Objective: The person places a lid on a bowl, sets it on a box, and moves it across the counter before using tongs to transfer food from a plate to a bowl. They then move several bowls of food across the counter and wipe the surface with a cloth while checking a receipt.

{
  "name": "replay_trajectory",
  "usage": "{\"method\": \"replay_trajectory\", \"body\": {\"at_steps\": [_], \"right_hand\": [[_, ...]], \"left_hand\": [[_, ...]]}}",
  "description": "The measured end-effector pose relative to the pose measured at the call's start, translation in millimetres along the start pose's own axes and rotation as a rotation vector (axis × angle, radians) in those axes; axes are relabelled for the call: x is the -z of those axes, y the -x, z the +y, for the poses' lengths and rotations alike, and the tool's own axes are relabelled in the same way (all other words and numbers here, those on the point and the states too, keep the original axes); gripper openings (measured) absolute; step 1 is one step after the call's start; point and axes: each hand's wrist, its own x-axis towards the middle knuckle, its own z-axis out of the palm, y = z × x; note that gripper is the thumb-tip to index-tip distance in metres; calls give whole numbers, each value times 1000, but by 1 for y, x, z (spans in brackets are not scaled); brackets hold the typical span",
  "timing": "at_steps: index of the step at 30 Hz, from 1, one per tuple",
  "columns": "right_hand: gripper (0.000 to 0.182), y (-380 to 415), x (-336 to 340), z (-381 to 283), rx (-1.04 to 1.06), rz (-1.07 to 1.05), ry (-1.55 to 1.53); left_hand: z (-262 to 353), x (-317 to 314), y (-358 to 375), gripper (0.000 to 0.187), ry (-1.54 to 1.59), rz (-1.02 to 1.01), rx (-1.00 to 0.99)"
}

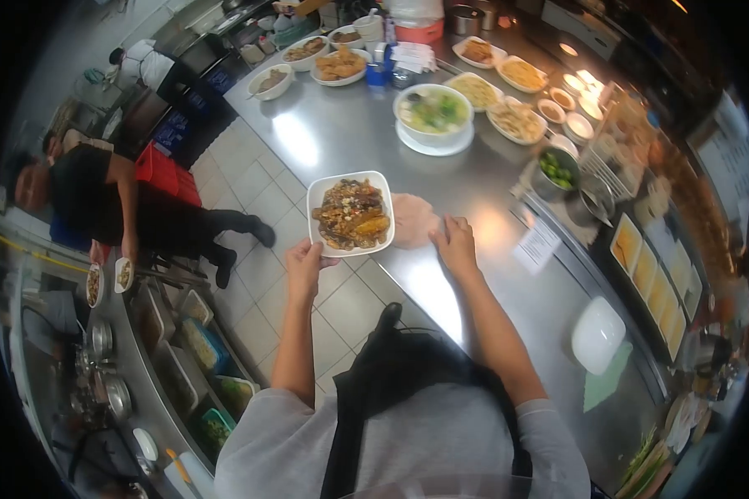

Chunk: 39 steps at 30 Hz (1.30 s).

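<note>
My left hand (306, 264) grips the lower left edge of a square white bowl (351, 214), filled with browned food under a dark topping. The bowl is held up near the counter's edge. My right hand (455, 244) rests at the side of a pinkish cloth (414, 220) on the steel counter (341, 141); its fingers are bent and close together, on the cloth's edge. Beyond the cloth, a round bowl of soup with greens (432, 109) stands on a white plate (438, 143).
Dishes of fried food (339, 65) line the counter's far side. A pot of green limes (558, 169), a paper sheet (536, 246) and a white dish (597, 335) lie at right. At left a person (83, 187) in dark clothes handles two small dishes; another works farther back.
</note>
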Motion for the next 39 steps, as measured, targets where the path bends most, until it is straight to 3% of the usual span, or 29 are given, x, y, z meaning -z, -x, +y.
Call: {"method": "replay_trajectory", "body": {"at_steps": [2, 4, 6, 9, 11, 12, 14, 18, 20, 22, 24, 26, 30, 32, 34, 35, 36, 37, 38, 39], "right_hand": [[26, -16, -16, -9, -1, -119, 76], [18, -20, -11, -2, -412, -243, -355], [11, -18, 23, 0, -224, -118, -355], [11, -22, 88, -52, -354, -48, -413], [11, -18, 116, -65, -378, -64, -714], [11, -17, 124, -66, -391, -48, -699], [14, -13, 133, -67, -558, -184, -784], [14, 0, 109, -73, -648, -159, -641], [14, 10, 95, -74, -721, -31, -597], [14, 19, 85, -73, -728, -72, -618], [13, 22, 69, -83, -754, -161, -683], [13, 23, 63, -87, -709, -127, -695], [15, 16, 68, -67, -610, 7, -519], [17, -4, 77, -59, -574, 85, -347], [21, -33, 75, -51, -576, 129, -211], [23, -48, 68, -45, -603, 151, -230], [22, -59, 44, -12, -613, 72, -215], [24, -69, 22, 20, -622, -9, -198], [23, -82, 12, 20, -708, -136, -402], [20, -91, 2, 24, -669, -225, -484]], "left_hand": [[-3, 19, -33, 27, 5, 0, 18], [-7, 30, -64, 26, 16, -84, 39], [-12, 36, -90, 26, 19, -144, 63], [-14, 32, -120, 25, 2, -300, 130], [-15, 22, -129, 26, -15, -411, 183], [-20, 16, -134, 26, -10, -434, 192], [-34, 4, -141, 27, -25, -581, 240], [-44, -20, -133, 31, 27, -638, 307], [-29, -28, -121, 37, -796, -378, -198], [23, -57, -83, 41, -820, -353, -624], [4, -89, -61, 35, -448, -757, -751], [-3, -109, -45, 23, -575, -1079, -584], [0, -126, -50, 21, -733, -1041, -768], [-3, -137, -77, 21, -724, -713, -765], [30, -128, -127, 25, -1051, -603, -626], [10, -124, -164, 25, -1011, -604, -627], [-12, -119, -196, 25, -969, -606, -629], [-8, -115, -209, 23, -1015, -735, -562], [-5, -112, -218, 22, -1056, -863, -492], [-9, -111, -225, 22, -1046, -864, -499]]}}
